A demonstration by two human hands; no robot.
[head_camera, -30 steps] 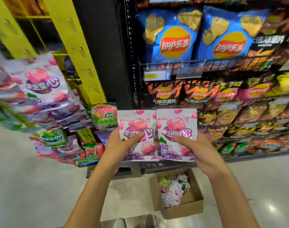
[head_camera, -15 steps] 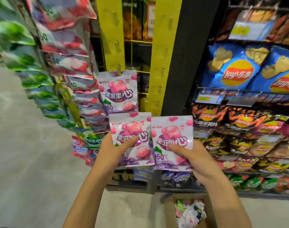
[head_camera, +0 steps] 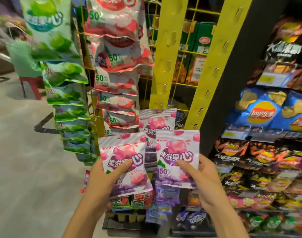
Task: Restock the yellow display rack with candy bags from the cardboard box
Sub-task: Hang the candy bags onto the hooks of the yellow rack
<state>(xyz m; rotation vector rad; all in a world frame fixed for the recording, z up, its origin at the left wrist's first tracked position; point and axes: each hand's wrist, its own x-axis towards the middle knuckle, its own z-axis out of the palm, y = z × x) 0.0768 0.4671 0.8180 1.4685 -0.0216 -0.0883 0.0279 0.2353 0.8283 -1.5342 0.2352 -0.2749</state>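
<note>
Pink-and-purple candy bags, one per hand, held side by side in front of the yellow display rack [head_camera: 165,54]. Left hand [head_camera: 102,184] clamped on the left bag [head_camera: 124,162]: thumb across the printed front, other fingers behind it. Right hand [head_camera: 204,179] clamped on the right bag [head_camera: 177,157] the same way, thumb on the front near the lower middle. Hands apart; the two bags' inner edges nearly meet, and the right bag sits slightly higher.

Hung bag [head_camera: 157,121] of the same pink-purple kind is on the rack's left yellow upright, near that strip's lower end, directly behind and above the two held bags. Its lower part is hidden by them.

Red-and-white bags [head_camera: 117,54] hang in an overlapping column along the rack's left side, down to just beside the hung bag. Green bags [head_camera: 64,73] form a second column further left, at the rack's outer edge, blurred. Purple bags [head_camera: 165,193] and a few red-green ones crowd the rack's bottom, below the hands.

Right yellow upright [head_camera: 213,66] bare of bags where visible. Wire grid between the uprights, with boxed goods showing through behind it.

Black shelving [head_camera: 236,93] stands right of the rack, with blue chip bags [head_camera: 260,112] and darker snack packs below.

Cardboard box not in view.
</note>
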